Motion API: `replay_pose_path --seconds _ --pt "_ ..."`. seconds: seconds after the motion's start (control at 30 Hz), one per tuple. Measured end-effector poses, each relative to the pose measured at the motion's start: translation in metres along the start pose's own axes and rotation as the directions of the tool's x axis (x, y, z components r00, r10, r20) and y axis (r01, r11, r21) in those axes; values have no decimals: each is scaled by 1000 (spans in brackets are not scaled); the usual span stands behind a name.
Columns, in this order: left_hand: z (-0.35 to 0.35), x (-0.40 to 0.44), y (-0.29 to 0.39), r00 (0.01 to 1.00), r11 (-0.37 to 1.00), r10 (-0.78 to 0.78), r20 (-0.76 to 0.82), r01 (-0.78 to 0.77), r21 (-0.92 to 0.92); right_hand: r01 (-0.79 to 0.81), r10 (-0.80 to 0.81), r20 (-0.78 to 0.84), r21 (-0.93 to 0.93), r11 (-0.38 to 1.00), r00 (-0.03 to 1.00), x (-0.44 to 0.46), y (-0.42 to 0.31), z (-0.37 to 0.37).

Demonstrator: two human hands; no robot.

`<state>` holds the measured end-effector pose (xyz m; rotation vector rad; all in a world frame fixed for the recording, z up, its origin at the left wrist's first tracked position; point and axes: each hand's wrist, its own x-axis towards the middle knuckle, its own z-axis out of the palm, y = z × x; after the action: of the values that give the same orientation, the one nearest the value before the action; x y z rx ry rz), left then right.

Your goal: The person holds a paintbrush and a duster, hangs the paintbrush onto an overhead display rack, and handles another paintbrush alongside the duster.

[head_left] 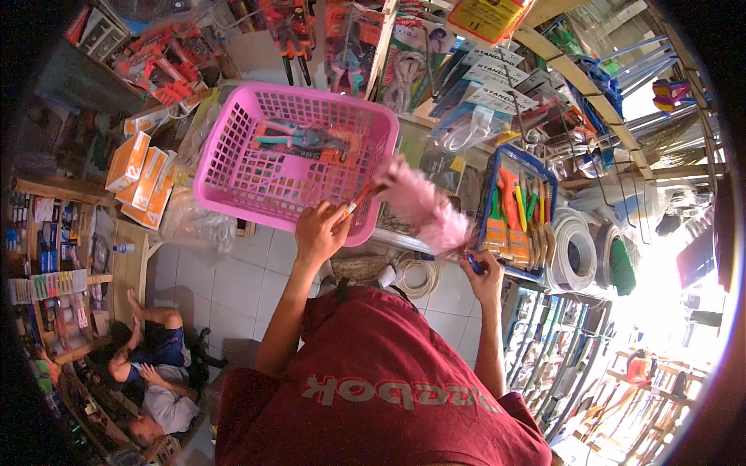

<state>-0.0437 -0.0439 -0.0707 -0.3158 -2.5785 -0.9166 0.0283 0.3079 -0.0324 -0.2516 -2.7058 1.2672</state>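
My left hand (pixel 320 234) is closed on a slim red-and-white item (pixel 359 197) at the near right edge of a pink plastic basket (pixel 221 182). Its exact kind is unclear. In my right hand (pixel 486 276) is what looks like the blue handle of a fluffy pink duster (pixel 427 211). The duster is blurred by motion, and its tip reaches the red-and-white item, partly covering it. Inside the basket lie packaged hand tools with teal (pixel 291 140) and orange-red (pixel 339 146) parts.
A blue tray (pixel 550 190) of paintbrushes stands beside my right hand, near coiled hose (pixel 573 247). Orange boxes (pixel 140 179) sit left of the basket. Packaged goods (pixel 486 85) crowd the far side. Another person (pixel 163 380) is on the floor at lower left.
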Motion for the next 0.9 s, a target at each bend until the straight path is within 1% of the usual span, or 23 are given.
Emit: replay_pose_path --seconds 0.07,0.17,0.27,0.37,0.47,0.57,0.67,0.77,0.87,0.9 --pt "0 0 0 1000 1000 -7 1 7 0 99 -100 6 16 995 995 -1 14 2" --pt "-1 -2 1 1000 1000 -7 -18 7 1 -28 27 -19 -13 1000 999 0 24 1" --pt "0 0 0 1000 1000 -2 -11 2 -6 52 -51 38 -26 998 998 -2 15 0" --pt "-2 0 2 1000 1000 -9 0 9 3 -66 67 -17 58 996 998 -1 11 2" --pt "-3 0 3 1000 1000 -11 6 11 4 -8 10 27 -69 998 1000 -4 15 2" --pt "-1 -1 1 1000 1000 -20 17 20 0 15 -15 0 29 999 1000 -7 15 3" --pt "0 -4 0 1000 1000 -11 21 11 12 -58 58 16 -14 998 998 -6 13 0" --pt "0 -1 -3 999 1000 -3 42 3 -2 47 -48 9 30 998 999 -6 5 2" --pt "-1 -2 -2 999 1000 0 34 0 1 54 -54 -28 13 998 998 -4 18 4" --pt "-3 -1 1 1000 1000 2 23 -2 11 31 -31 9 -4 1000 999 -4 13 3"
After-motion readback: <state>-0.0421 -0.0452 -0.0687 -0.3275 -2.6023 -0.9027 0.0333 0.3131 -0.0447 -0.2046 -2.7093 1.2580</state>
